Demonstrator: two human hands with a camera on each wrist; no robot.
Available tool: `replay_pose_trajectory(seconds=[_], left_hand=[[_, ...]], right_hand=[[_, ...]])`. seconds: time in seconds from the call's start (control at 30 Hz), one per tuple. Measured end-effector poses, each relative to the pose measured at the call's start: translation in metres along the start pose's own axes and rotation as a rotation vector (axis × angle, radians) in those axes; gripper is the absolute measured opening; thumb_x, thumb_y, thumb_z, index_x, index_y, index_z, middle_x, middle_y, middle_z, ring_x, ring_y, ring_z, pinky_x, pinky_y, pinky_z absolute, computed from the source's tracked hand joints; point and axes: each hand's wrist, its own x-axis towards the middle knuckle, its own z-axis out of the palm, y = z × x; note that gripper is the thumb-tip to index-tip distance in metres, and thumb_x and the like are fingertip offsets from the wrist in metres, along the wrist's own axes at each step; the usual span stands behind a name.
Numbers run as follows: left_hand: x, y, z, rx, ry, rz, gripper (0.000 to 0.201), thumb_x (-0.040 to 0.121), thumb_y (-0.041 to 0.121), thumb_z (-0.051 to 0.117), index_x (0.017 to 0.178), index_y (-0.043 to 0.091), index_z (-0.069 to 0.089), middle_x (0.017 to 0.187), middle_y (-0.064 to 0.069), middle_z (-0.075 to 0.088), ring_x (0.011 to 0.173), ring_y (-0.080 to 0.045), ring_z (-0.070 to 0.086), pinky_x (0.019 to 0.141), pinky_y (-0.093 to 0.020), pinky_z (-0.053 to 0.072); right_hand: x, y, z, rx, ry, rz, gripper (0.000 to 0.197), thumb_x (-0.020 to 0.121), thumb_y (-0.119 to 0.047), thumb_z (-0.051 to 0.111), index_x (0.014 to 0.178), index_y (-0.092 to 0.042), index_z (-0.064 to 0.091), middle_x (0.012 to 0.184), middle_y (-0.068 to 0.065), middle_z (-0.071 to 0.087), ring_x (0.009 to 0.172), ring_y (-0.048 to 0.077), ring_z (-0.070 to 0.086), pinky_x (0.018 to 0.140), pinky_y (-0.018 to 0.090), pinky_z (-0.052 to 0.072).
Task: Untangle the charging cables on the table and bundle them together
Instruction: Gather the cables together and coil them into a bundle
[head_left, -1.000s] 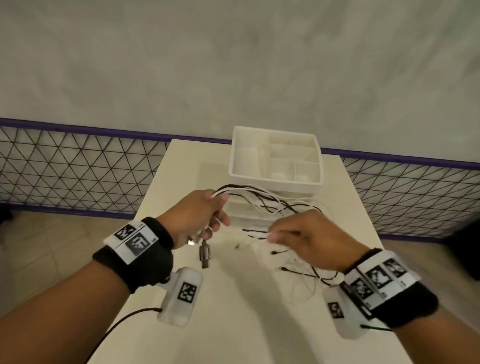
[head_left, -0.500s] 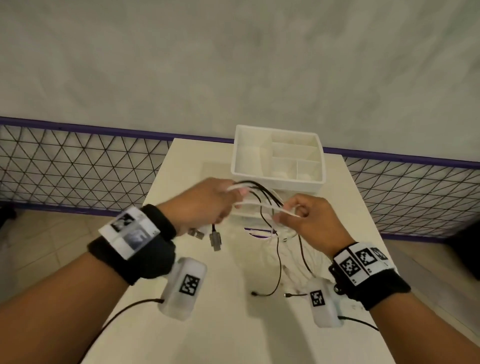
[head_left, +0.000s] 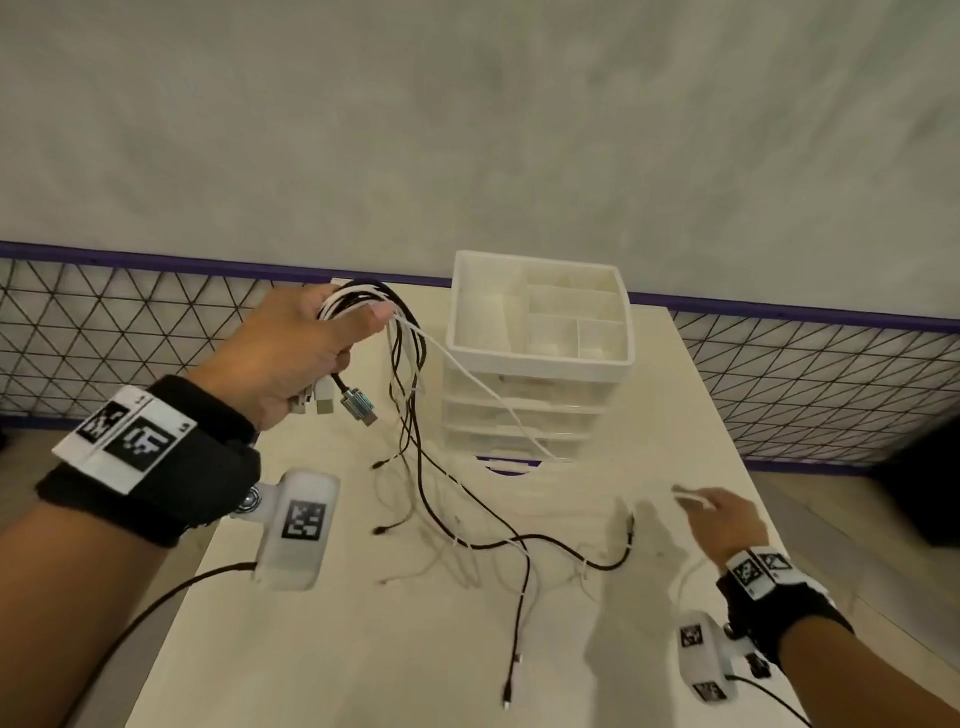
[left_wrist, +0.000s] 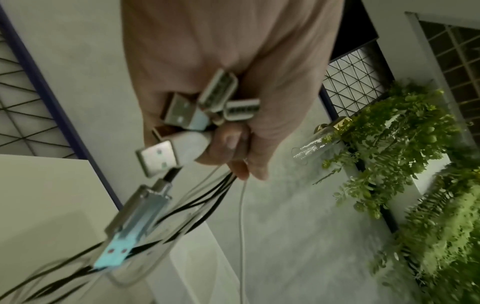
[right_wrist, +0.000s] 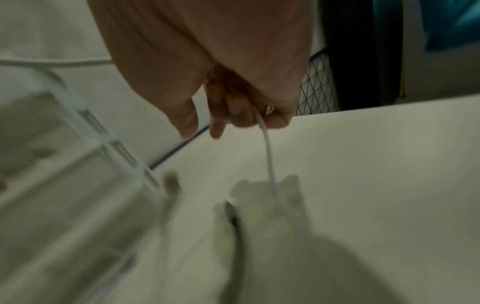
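Observation:
My left hand (head_left: 306, 353) is raised at the table's far left and grips a bunch of black and white charging cables (head_left: 363, 306). Their USB plugs (head_left: 332, 402) stick out below the fist, seen close in the left wrist view (left_wrist: 182, 115). The cables' free lengths hang down and sprawl over the cream table (head_left: 311, 649), with a black cable (head_left: 498, 543) curving across the middle. My right hand (head_left: 722, 519) is low near the right edge and pinches one white cable (right_wrist: 267, 144) that runs down to the tabletop.
A white drawer unit with a divided tray on top (head_left: 540, 332) stands at the back middle of the table. A wire-mesh fence (head_left: 104, 338) and a grey wall lie behind. Green plants (left_wrist: 415, 164) show in the left wrist view.
My hands have pulled apart: the left rose to the far left with the bunch, the right swept down and right, drawing out a white cable. More cable now lies spread on the table.

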Motion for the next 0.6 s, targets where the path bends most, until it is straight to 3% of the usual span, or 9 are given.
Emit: replay_pose_trajectory(seconds=[0.07,0.13,0.23,0.33,0.43,0.53,0.6], left_hand=[[0.003,-0.003,0.002,-0.017,0.074,-0.010,0.022,0.091,0.035,0.068,0.086,0.014,0.069,0.060,0.006,0.047,0.059,-0.012,0.039,0.063,-0.029,0.038],[0.004,-0.006,0.001,-0.030,0.152,-0.043,0.022,0.094,0.034,0.066,0.085,0.015,0.069,0.067,-0.001,0.046,0.061,-0.015,0.042,0.067,-0.034,0.042],[0.004,-0.003,0.001,-0.151,0.201,-0.068,0.023,0.094,0.032,0.065,0.082,0.013,0.068,0.056,0.003,0.041,0.049,-0.012,0.039,0.059,-0.034,0.047],[-0.003,0.007,0.016,-0.281,0.078,-0.107,0.023,0.092,0.031,0.069,0.077,0.014,0.068,0.046,0.009,0.040,0.040,-0.008,0.038,0.052,-0.032,0.042],[-0.018,0.011,0.052,-0.226,-0.131,-0.160,0.020,0.095,0.033,0.065,0.085,0.018,0.072,0.059,0.002,0.058,0.041,-0.010,0.044,0.052,-0.029,0.040],[-0.040,0.006,0.094,0.024,-0.318,-0.134,0.014,0.100,0.030,0.056,0.101,0.021,0.067,0.088,-0.006,0.070,0.043,-0.013,0.047,0.033,-0.014,0.029],[-0.049,-0.001,0.107,0.143,-0.398,-0.139,0.015,0.103,0.033,0.050,0.096,0.024,0.061,0.082,-0.005,0.068,0.045,-0.014,0.046,0.030,-0.013,0.027]], right_hand=[[-0.003,-0.031,-0.019,0.253,0.111,0.057,0.038,0.090,-0.047,0.065,0.096,-0.010,0.071,0.089,0.014,0.071,0.082,0.037,0.072,0.084,0.052,0.059],[-0.009,-0.062,-0.042,0.402,0.203,0.024,0.038,0.087,-0.049,0.064,0.087,-0.010,0.069,0.074,0.013,0.065,0.062,0.032,0.067,0.072,0.055,0.061],[-0.025,-0.099,-0.062,0.268,0.242,-0.228,0.022,0.086,-0.038,0.068,0.091,-0.017,0.068,0.088,0.010,0.069,0.082,0.032,0.067,0.077,0.047,0.058],[-0.054,-0.130,-0.053,0.059,0.001,-0.455,0.018,0.086,-0.020,0.070,0.101,-0.020,0.059,0.089,0.004,0.065,0.082,0.027,0.064,0.068,0.033,0.051],[-0.095,-0.162,-0.022,-0.217,-0.220,-0.642,0.026,0.084,-0.022,0.066,0.101,-0.025,0.046,0.084,-0.001,0.060,0.079,0.028,0.060,0.069,0.034,0.048],[-0.124,-0.187,0.002,-0.329,-0.194,-0.770,0.033,0.079,-0.015,0.061,0.100,-0.022,0.037,0.085,-0.003,0.053,0.074,0.026,0.050,0.064,0.034,0.040],[-0.126,-0.195,0.006,-0.236,-0.178,-0.775,0.033,0.076,-0.017,0.063,0.098,-0.018,0.038,0.082,0.001,0.055,0.071,0.028,0.051,0.060,0.032,0.038]])
